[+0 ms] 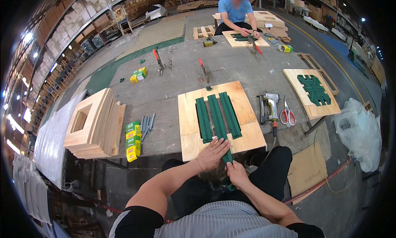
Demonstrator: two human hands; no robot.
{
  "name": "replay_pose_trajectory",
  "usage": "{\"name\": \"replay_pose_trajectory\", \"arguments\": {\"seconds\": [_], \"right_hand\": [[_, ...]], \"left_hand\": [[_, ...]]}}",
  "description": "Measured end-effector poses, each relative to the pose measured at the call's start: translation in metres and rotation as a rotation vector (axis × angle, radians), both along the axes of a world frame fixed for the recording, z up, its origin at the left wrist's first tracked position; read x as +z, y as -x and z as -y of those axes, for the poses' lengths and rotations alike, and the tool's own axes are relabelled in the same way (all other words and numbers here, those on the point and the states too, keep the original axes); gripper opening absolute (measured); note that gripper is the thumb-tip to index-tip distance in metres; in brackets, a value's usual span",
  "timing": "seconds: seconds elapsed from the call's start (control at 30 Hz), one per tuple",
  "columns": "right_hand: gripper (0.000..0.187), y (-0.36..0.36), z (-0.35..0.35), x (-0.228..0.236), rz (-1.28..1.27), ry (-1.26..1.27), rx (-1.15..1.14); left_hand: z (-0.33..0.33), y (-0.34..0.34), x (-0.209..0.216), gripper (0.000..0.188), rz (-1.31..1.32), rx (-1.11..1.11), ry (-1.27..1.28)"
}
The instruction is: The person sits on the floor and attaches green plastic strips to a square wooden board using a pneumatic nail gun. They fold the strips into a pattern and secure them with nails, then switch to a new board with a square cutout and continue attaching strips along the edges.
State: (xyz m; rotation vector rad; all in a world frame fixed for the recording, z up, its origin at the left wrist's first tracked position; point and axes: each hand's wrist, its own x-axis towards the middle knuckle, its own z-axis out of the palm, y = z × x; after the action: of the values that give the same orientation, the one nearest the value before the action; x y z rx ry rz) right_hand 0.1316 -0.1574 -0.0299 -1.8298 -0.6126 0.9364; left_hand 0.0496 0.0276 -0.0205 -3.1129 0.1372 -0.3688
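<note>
A wooden frame (252, 131) lies at the table's near edge, its square opening crossed by three parallel green webbing straps (203, 118). The middle strap (217, 116) runs on over the frame's near edge towards my lap. My left hand (213, 154) lies with outstretched fingers on that strap and the near wood. Just off the edge, my right hand (238, 175) is closed round the strap's loose end, pulled towards me. A pneumatic stapler (271, 107) with a hose rests right of the frame, beside red-handled scissors (287, 113).
Left stand stacked wooden frames (91, 124), green-yellow staple boxes (133, 141) and loose staple strips (147, 124). A frame with woven webbing (313, 89) lies right. Webbing pliers (203, 73) lie beyond my frame. Across the table, a person in blue (236, 11) works on another frame.
</note>
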Motion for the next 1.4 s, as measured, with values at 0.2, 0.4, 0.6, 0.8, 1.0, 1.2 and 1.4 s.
{"name": "replay_pose_trajectory", "arguments": {"seconds": [0.2, 0.4, 0.6, 0.8, 1.0, 1.2, 1.4], "right_hand": [[0.032, 0.002, 0.003, 0.004, -0.041, 0.013, -0.014], [0.032, 0.002, 0.006, 0.003, -0.024, -0.007, -0.009], [0.031, 0.005, 0.009, 0.005, -0.048, -0.039, -0.007], [0.031, 0.004, 0.011, 0.001, -0.004, -0.026, -0.002], [0.035, 0.002, 0.014, -0.007, 0.069, 0.088, 0.043], [0.036, -0.002, 0.011, -0.016, 0.092, 0.126, 0.078], [0.037, -0.006, 0.001, -0.043, 0.183, 0.131, 0.086]], "left_hand": [[-0.002, 0.001, -0.005, 0.077, 0.012, -0.023, 0.014], [-0.003, 0.000, -0.008, 0.078, 0.012, -0.034, -0.011], [-0.004, 0.001, -0.010, 0.078, 0.023, -0.044, -0.009], [-0.001, 0.001, -0.007, 0.076, 0.023, -0.045, 0.022], [-0.002, 0.001, -0.007, 0.073, 0.031, -0.051, -0.002], [-0.003, 0.001, -0.007, 0.072, 0.022, -0.048, 0.005], [0.017, 0.011, 0.003, 0.070, -0.033, 0.096, 0.010]]}}
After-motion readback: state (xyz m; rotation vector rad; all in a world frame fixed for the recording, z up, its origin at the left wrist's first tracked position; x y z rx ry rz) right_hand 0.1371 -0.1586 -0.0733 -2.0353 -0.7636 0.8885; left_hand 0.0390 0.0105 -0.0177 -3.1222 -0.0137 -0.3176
